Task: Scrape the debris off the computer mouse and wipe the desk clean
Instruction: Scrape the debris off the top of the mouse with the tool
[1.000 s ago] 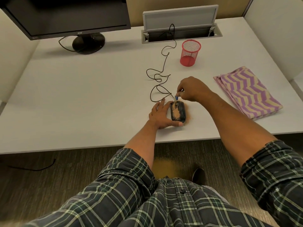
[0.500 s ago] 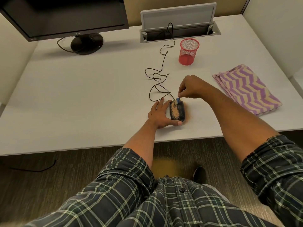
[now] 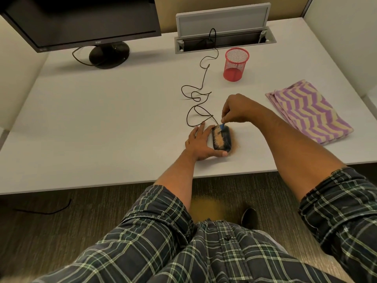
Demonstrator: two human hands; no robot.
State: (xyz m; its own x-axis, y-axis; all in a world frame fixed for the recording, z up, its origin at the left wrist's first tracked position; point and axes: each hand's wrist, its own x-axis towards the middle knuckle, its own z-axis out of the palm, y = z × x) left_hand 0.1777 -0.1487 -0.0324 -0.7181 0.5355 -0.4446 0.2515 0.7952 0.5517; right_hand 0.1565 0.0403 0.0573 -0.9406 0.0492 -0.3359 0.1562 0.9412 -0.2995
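The computer mouse lies on the white worktop close to its near edge, and I place everything else from it. My left hand rests flat against the mouse's left side, fingers straight and spread along it, thumb stretched across the near end. My right hand hovers just beyond the mouse's far end, fingers curled and pinching a small blue scraper whose tip touches the far end of the mouse's top. Tan debris covers a strip down the left part of the mouse's top, and some of the same powder lies on the worktop just right of the mouse and at its near end.

The mouse's black cable leaves the far end and winds away in loose loops to the open cable box at the back of the worktop, well beyond the mouse. A red mesh cup stands beyond the mouse and slightly to its right, near that box. A folded purple-and-cream zigzag cloth lies well to the right of the mouse, apart from my right forearm. A dark monitor stands far beyond the mouse to its left. Below the worktop edge nearest the mouse, a yellowish patch shows on the carpet.
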